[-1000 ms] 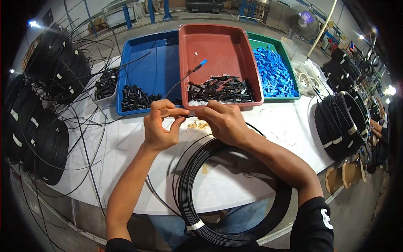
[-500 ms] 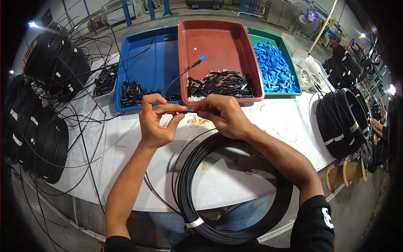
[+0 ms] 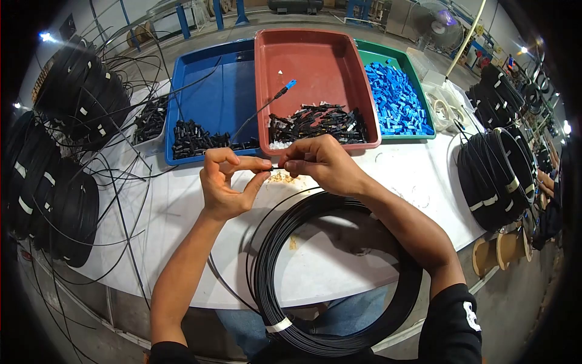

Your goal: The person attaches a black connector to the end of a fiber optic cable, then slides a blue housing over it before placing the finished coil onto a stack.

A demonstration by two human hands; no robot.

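My left hand (image 3: 224, 188) pinches a thin black cable (image 3: 277, 169) between thumb and index finger, the other fingers curled loosely. Just right of it, the fingertips of my right hand (image 3: 321, 165) close on the same cable. Only a short piece shows between the two hands; the rest is behind fingers. Below them a large coil of black cable (image 3: 265, 267), wrapped with a white band (image 3: 279, 325), rests on my lap and the table edge. Beyond my hands, a cable end with a blue connector (image 3: 291, 84) sticks up over the red tray (image 3: 303, 57).
The red tray holds black connector parts (image 3: 318, 124). Left of it a blue tray (image 3: 212, 73) contains small black pieces (image 3: 197, 139); the green tray (image 3: 364, 45) holds blue connector housings (image 3: 397, 100). Cable coils stand left (image 3: 79, 91) and right (image 3: 485, 176). Yellowish scraps (image 3: 282, 177) lie under my hands.
My fingertips have shifted slightly, and a short piece of cable now shows more clearly between them. Both hands keep their pinch.
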